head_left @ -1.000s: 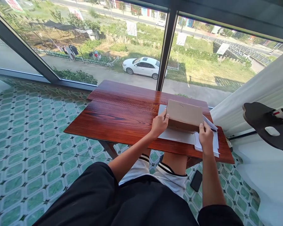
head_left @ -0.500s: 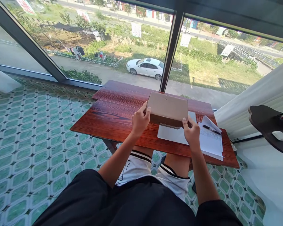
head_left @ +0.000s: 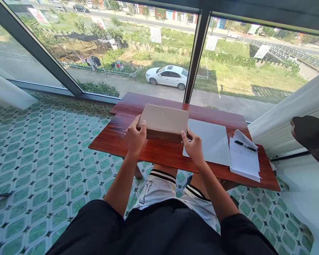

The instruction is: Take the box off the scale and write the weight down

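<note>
With both hands clamped on its ends, the cardboard box hovers level — left hand, right hand (steadying it) — above the table.

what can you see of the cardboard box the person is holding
The cardboard box is flat, rectangular and plain tan, with a smooth closed top and a darker, shaded near side. It looks like thin card. It sits level over the red-brown wooden table, left of the white sheet; whether its base rests on the wood cannot be told. The left hand grips its near left corner, thumb on top, and the right hand holds its near right corner.
</note>
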### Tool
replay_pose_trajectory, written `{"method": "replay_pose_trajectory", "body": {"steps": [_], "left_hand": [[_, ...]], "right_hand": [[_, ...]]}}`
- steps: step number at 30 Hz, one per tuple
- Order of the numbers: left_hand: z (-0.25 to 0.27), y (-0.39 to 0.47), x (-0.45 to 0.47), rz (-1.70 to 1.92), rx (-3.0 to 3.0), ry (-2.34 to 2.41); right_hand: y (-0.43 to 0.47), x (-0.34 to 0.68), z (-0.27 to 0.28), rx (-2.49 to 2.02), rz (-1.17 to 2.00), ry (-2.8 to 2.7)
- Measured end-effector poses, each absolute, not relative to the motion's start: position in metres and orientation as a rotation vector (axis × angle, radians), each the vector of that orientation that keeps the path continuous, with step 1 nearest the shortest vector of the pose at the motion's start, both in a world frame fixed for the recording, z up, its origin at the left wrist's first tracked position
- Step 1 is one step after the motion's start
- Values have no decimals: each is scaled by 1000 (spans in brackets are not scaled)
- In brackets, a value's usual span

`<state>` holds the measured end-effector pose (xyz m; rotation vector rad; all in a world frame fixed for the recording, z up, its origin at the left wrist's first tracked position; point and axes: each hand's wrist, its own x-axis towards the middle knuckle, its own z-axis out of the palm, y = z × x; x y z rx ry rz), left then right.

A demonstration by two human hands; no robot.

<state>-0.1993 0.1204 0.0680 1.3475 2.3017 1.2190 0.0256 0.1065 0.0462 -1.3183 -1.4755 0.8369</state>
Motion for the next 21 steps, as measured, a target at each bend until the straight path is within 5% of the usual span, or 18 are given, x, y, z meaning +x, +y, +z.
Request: {"method": "replay_pose_trajectory", "body": {"steps": [21], "left_hand": [[37, 116, -217, 1208, 1282, 2326]], "right_hand": [[104, 7, 24, -1313, 873, -1516]]}}
